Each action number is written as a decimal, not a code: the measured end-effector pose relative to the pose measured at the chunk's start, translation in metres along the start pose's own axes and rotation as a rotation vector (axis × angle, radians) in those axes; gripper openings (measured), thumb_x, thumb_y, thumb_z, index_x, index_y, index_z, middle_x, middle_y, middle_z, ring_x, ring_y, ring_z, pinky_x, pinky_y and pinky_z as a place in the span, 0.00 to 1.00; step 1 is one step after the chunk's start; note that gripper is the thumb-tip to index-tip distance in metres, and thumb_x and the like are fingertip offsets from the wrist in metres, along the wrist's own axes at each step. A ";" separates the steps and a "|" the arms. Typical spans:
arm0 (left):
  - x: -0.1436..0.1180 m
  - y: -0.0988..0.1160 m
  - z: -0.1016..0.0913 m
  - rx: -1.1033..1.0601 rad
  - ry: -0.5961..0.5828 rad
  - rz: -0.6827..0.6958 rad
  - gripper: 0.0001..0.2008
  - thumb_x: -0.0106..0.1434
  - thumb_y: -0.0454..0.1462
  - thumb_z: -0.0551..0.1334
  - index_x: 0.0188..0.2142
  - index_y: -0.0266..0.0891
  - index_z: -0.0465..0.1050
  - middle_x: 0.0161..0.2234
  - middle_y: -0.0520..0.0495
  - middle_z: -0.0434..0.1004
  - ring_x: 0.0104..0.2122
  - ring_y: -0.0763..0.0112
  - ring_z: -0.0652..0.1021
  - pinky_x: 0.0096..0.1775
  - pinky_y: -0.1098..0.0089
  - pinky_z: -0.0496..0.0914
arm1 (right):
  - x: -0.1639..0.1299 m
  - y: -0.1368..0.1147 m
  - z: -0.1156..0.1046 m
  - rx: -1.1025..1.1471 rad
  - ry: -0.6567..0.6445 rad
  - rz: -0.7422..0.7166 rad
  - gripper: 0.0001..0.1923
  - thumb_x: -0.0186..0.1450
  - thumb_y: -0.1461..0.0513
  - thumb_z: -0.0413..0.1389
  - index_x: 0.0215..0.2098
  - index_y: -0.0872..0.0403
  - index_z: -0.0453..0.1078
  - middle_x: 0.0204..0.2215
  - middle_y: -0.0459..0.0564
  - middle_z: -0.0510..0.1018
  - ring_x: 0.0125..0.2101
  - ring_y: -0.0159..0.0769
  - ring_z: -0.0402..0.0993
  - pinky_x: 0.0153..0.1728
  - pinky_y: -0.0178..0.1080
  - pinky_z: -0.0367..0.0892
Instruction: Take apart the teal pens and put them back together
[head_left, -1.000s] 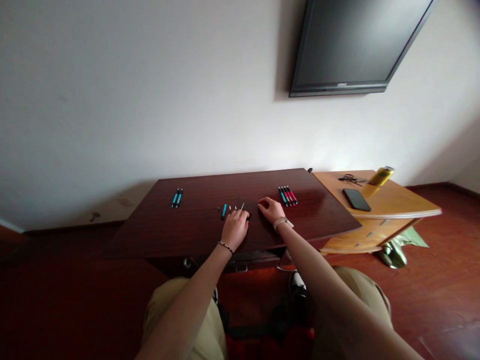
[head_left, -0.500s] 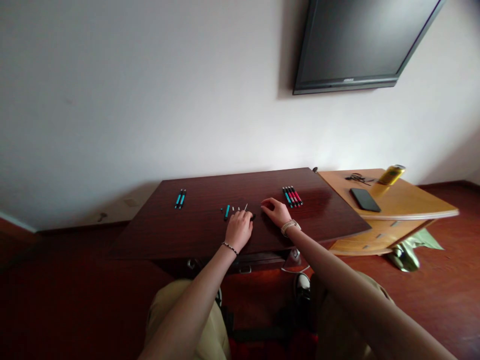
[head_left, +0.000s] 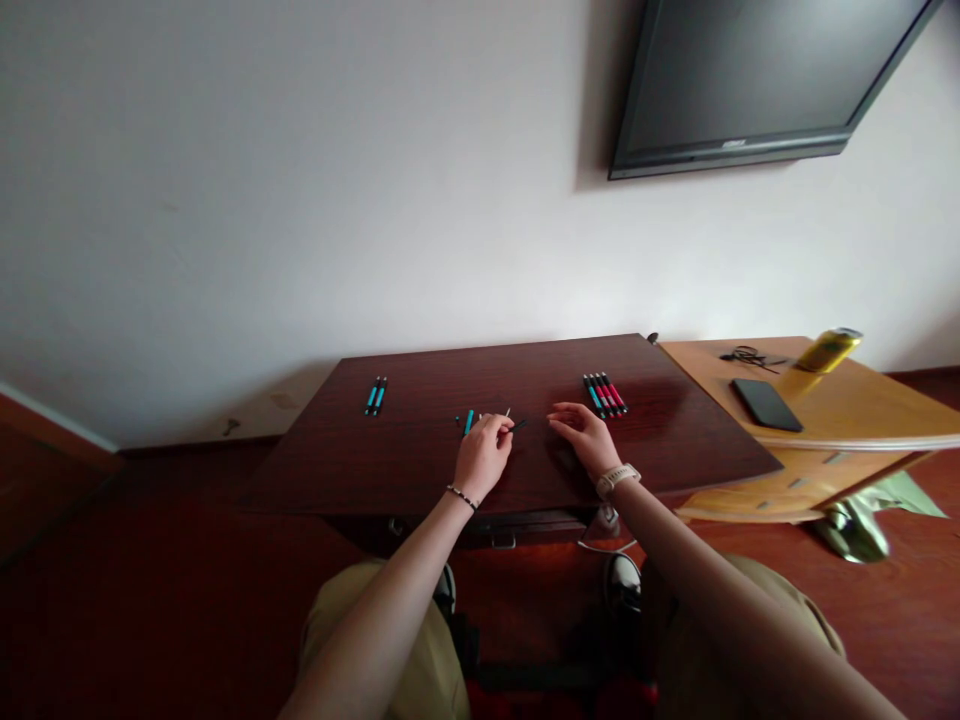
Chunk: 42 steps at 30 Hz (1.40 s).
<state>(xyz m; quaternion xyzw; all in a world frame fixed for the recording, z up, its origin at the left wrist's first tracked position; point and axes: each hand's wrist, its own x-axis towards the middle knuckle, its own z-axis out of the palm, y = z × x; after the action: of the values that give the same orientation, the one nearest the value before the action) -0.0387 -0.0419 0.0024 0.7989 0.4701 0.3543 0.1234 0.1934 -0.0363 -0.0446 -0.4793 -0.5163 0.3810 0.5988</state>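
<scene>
While the dark wooden counter (head_left: 420, 470) carries everything in play, the work on it looks, by judgement, only partly through. At its far right lies a row of about 5 whole pens (head_left: 604, 393), blue and red, side by side and touching. At the far left lies a pair of 2 blue pens (head_left: 375, 396), well apart from that row; which group is finished and which is waiting cannot be told.

Between the groups, 1 pen is in pieces. The left hand (head_left: 482, 457) has its fingers pressed together in a pinch on a thin dark part (head_left: 516, 426), held just above the wood, with a pale thin rod (head_left: 508, 412) poking up just beyond the knuckles. A blue pen barrel (head_left: 468, 422) lies just left of that hand, with tiny bits beside it, too small to name.

The right hand (head_left: 586, 438) rests near the middle with its fingers loosely spread, pinching nothing.

So 1 pen appears mid-way, and several may remain.
</scene>
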 end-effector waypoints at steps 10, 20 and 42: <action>-0.003 0.003 -0.011 -0.139 0.000 0.024 0.10 0.72 0.31 0.59 0.46 0.43 0.78 0.46 0.47 0.80 0.44 0.69 0.80 0.47 0.68 0.75 | -0.011 -0.012 0.028 0.063 -0.137 -0.011 0.26 0.62 0.51 0.68 0.54 0.50 0.70 0.43 0.53 0.84 0.45 0.44 0.82 0.53 0.49 0.76; -0.007 -0.007 -0.013 -0.103 0.045 0.110 0.10 0.72 0.31 0.59 0.46 0.44 0.79 0.44 0.46 0.79 0.46 0.65 0.79 0.50 0.64 0.74 | -0.012 -0.019 0.033 0.174 -0.156 0.018 0.25 0.61 0.51 0.70 0.53 0.50 0.73 0.44 0.53 0.84 0.46 0.44 0.81 0.55 0.48 0.73; -0.004 -0.011 -0.013 -0.242 0.032 0.121 0.09 0.72 0.32 0.61 0.44 0.44 0.80 0.44 0.46 0.81 0.46 0.64 0.80 0.50 0.63 0.74 | -0.016 -0.017 0.033 0.125 -0.157 -0.028 0.21 0.62 0.51 0.70 0.49 0.50 0.74 0.44 0.53 0.84 0.47 0.44 0.82 0.55 0.48 0.74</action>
<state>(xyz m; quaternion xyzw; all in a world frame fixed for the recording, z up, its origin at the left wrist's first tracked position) -0.0564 -0.0407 0.0044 0.7994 0.3768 0.4278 0.1896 0.1575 -0.0498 -0.0321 -0.4022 -0.5437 0.4405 0.5904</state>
